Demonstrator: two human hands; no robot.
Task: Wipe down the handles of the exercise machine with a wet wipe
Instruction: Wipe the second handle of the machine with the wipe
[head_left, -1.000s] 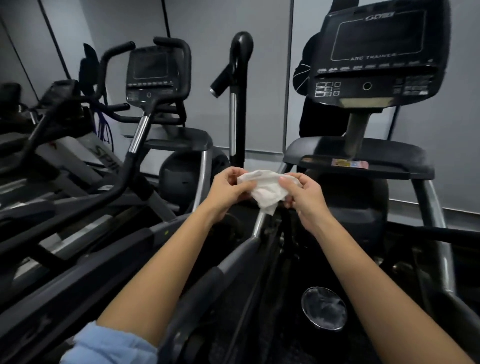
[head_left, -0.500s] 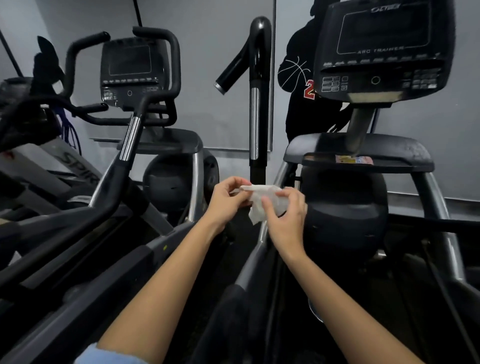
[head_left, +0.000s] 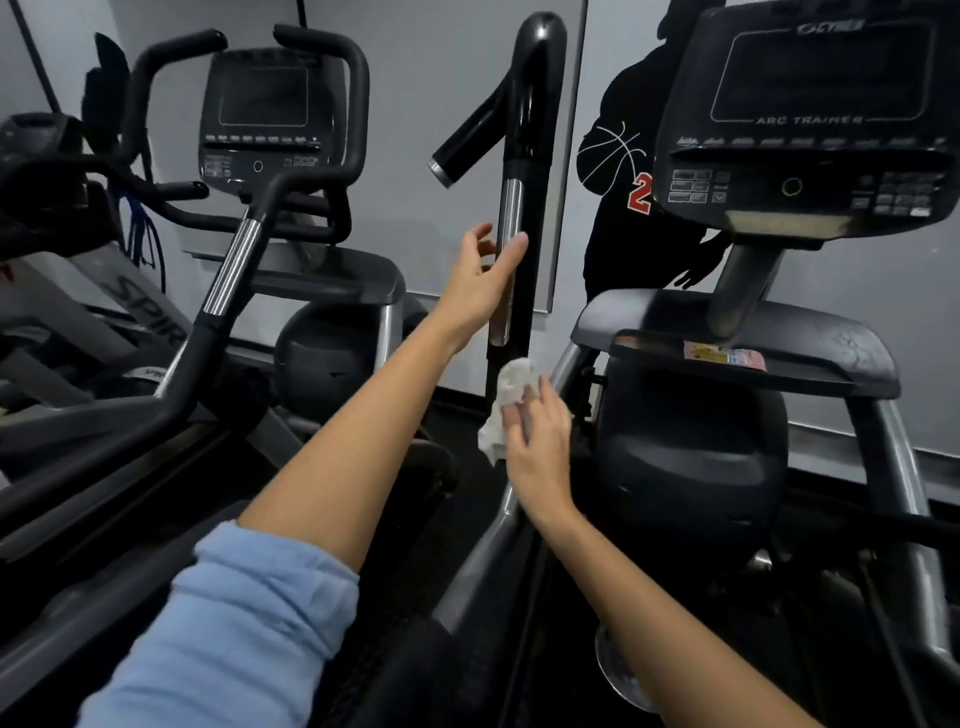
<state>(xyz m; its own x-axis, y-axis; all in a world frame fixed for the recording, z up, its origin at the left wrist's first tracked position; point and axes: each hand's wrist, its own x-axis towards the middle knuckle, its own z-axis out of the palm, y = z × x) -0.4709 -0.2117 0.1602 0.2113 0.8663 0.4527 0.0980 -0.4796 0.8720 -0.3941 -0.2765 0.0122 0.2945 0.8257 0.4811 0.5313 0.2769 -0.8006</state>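
Left hand (head_left: 480, 278) fingers spread loose beside the upright black handle (head_left: 524, 171), right hand (head_left: 535, 441) pinching a crumpled white wet wipe (head_left: 506, 397) low near the handle base, console (head_left: 810, 114) reading "ARC TRAINER", neighbouring machine (head_left: 150, 317) marked "SPIR", red "2" on a dark shirt (head_left: 623, 228) in the background.

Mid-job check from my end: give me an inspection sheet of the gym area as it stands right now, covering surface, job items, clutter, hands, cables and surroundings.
Surface: dark floor between the machines, dim; no spills visible.
Job's things: upright black handle with a chrome strip; crumpled white wipe lower down, against the handle's post.
Clutter: small coloured packet on the machine's tray.
Hands: left hand open, fingers at the chrome strip; right hand pinches the wipe.
Cables: blue cords hanging at far left.
Surroundings: console at right, second machine at left, grey wall, a person in a dark top reflected behind.
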